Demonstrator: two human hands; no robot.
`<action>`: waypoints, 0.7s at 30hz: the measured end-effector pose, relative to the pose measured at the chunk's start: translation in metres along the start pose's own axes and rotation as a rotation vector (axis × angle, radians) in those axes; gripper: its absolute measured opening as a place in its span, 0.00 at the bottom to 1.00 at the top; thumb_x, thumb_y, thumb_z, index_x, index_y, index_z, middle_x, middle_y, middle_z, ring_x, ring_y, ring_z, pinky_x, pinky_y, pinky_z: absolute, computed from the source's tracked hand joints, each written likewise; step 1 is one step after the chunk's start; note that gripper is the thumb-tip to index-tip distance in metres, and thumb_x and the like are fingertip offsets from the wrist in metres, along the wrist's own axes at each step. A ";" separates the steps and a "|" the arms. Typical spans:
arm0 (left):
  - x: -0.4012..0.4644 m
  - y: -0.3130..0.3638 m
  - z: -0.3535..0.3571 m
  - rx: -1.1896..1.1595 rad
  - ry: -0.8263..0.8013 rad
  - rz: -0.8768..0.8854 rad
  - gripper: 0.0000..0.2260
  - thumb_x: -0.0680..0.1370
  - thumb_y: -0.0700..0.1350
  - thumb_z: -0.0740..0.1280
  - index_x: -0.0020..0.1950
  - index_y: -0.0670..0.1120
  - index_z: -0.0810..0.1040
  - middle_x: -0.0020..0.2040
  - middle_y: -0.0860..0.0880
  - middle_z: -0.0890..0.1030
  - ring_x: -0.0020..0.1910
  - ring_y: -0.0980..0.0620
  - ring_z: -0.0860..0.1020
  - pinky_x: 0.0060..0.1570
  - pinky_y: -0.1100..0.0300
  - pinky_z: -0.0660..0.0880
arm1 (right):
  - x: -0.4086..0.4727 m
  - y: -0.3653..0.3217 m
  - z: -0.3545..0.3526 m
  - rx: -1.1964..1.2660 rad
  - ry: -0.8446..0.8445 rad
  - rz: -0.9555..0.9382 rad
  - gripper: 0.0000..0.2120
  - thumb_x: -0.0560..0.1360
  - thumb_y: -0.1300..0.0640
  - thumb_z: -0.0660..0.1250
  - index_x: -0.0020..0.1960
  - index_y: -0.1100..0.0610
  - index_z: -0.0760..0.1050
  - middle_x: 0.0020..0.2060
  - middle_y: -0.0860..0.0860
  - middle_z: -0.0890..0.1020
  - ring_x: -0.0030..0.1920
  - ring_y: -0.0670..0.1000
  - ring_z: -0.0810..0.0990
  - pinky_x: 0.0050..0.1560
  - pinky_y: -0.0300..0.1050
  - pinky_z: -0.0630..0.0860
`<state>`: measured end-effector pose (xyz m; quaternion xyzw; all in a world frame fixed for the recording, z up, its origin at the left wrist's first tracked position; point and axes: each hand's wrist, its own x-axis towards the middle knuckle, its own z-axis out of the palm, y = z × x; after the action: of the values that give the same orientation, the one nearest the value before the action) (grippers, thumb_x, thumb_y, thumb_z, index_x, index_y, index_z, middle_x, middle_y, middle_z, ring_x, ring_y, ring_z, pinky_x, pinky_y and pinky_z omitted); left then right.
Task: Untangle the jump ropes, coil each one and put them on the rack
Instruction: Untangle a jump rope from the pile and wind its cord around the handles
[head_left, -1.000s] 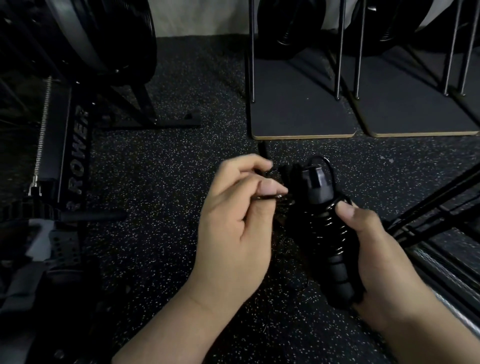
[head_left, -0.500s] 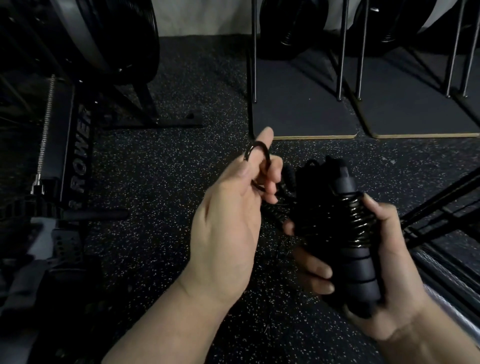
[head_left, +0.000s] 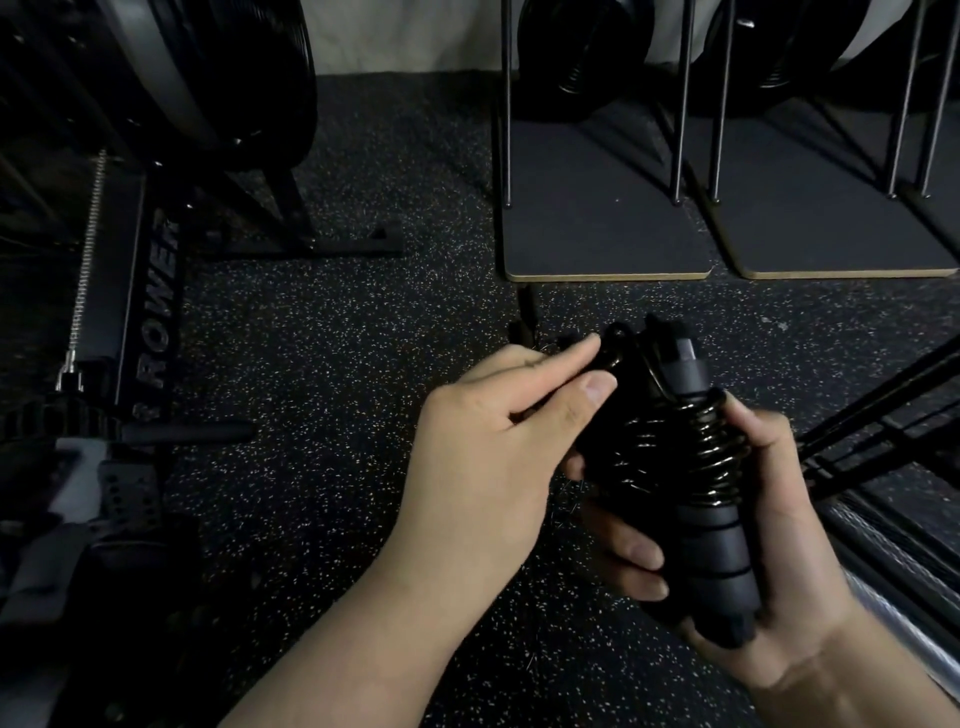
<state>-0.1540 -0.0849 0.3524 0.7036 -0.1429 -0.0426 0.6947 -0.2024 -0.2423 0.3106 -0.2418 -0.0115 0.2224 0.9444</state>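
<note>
1. The right hand (head_left: 779, 530) is wrapped around the jump rope (head_left: 675, 457), a bundle of black foam handles with glossy cord wound around them. The thumb presses on the coils from the right, and fingertips show at the bundle's left side.
2. The bundle is held in the air above the speckled floor (head_left: 337, 415), touching no surface. Its long axis runs from low right near the wrist up and slightly left to the handle caps (head_left: 675, 353).
3. The left hand (head_left: 498, 457) sits just left of the bundle's upper end. Its thumb and forefinger are drawn together on the loose end of the cord (head_left: 615, 345), which arches as a small loop beside the caps. The remaining fingers are curled under; what else they hold cannot be seen.
4. The deciding relation: the free loop lies up and left of the wound coils, right at the left hand's fingertips, while the coils sit directly under the right thumb. Judging from this, the last stretch of cord still needs wrapping or tucking across the handles, travelling rightward from the left hand.
5. A dark metal frame (head_left: 883, 415) stands just right of the right hand; whether it is the rack cannot be told.
6. A rower (head_left: 156, 322) lies along the floor's left edge.
</note>
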 end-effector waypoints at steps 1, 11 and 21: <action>0.000 0.001 0.001 0.058 -0.007 0.028 0.13 0.78 0.47 0.71 0.62 0.56 0.82 0.45 0.54 0.82 0.43 0.53 0.81 0.46 0.67 0.78 | 0.000 0.000 0.002 -0.029 0.023 -0.008 0.28 0.79 0.36 0.60 0.64 0.57 0.77 0.52 0.60 0.80 0.32 0.50 0.73 0.29 0.42 0.72; 0.001 0.000 -0.003 0.344 0.022 0.077 0.16 0.80 0.45 0.70 0.68 0.51 0.81 0.47 0.60 0.81 0.49 0.59 0.80 0.48 0.72 0.73 | 0.008 -0.011 0.005 -0.268 0.151 0.037 0.25 0.68 0.35 0.69 0.52 0.54 0.84 0.37 0.55 0.84 0.26 0.52 0.75 0.29 0.41 0.72; 0.005 0.002 -0.018 0.378 -0.027 -0.077 0.19 0.76 0.47 0.75 0.63 0.65 0.78 0.45 0.59 0.83 0.50 0.62 0.80 0.54 0.77 0.68 | 0.004 -0.018 -0.003 -0.480 0.392 0.059 0.28 0.54 0.35 0.78 0.39 0.59 0.84 0.26 0.61 0.77 0.23 0.55 0.74 0.31 0.45 0.73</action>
<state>-0.1454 -0.0691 0.3560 0.8260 -0.1308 -0.0510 0.5459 -0.1914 -0.2563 0.3160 -0.4961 0.1255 0.1898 0.8379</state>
